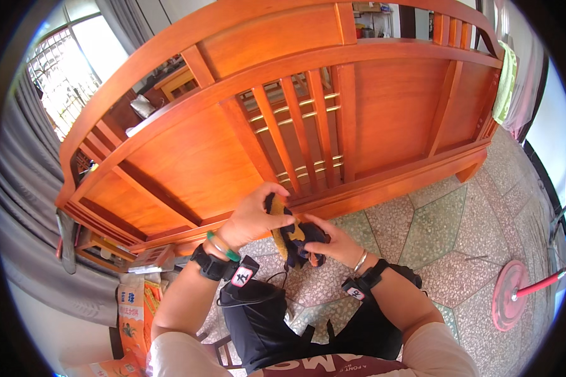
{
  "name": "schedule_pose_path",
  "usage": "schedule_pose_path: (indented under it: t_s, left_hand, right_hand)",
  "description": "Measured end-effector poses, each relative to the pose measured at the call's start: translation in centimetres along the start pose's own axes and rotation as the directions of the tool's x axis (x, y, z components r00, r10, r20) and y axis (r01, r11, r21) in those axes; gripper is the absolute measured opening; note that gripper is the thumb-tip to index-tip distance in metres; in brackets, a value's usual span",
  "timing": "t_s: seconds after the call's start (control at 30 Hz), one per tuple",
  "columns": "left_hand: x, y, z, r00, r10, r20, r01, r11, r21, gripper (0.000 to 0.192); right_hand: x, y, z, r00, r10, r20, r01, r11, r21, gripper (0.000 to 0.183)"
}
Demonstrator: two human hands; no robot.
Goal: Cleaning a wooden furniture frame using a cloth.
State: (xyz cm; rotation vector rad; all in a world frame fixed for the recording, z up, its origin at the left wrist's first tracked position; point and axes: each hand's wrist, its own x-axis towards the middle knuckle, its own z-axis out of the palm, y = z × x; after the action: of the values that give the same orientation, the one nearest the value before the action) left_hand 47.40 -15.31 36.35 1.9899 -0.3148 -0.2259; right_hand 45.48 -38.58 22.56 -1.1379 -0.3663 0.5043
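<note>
Both hands are raised before me around a soft fabric item (292, 233) in dark blue and mustard yellow, with a small orange part at its lower end. I cannot tell exactly what it is. My left hand (252, 217) grips its upper left end between thumb and fingers. On its right side, my right hand (337, 245) holds the lower part, thumb in front, with the far fingers partly hidden. The item hangs above the terrazzo floor, close to the wooden bench back. A green bangle (224, 247) circles my left wrist, and both wrists carry black strapped devices.
An orange-brown wooden bench back (283, 127) with slats spans the view ahead. A pink round stand base (509, 294) rests on the terrazzo floor (434, 226) at right. Orange printed sacks (134, 320) and a grey curtain (42, 226) are at left. A green towel (504, 85) drapes the bench's right end.
</note>
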Motion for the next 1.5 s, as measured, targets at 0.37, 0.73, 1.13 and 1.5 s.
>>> schedule_pose_path:
  t_s: [0.37,0.73,1.13,1.5]
  left_hand:
    - [-0.6,3.2,-1.2,0.992,0.128,0.0,-0.083,0.641,0.763,0.042]
    - [0.0,2.3,-4.0,0.925,0.373,-0.077,-0.116,0.469,0.876,0.015]
    - [0.5,4.3,-7.9,0.893,0.356,-0.276,0.181,0.278,0.943,0.014]
    - [2.8,6.8,-9.1,0.66,0.541,-0.522,-0.133,0.767,0.627,0.013]
  right_hand:
    - [1.1,2.0,-3.6,0.935,-0.18,-0.306,0.225,0.967,0.12,0.044]
    - [1.6,3.2,-4.6,0.82,-0.281,-0.499,0.332,0.943,0.016,0.024]
    - [0.1,0.9,-5.8,0.805,-0.017,-0.594,0.212,0.942,0.26,0.021]
    - [-0.1,1.0,-5.2,0.971,-0.036,-0.237,0.068,0.989,0.129,0.034]
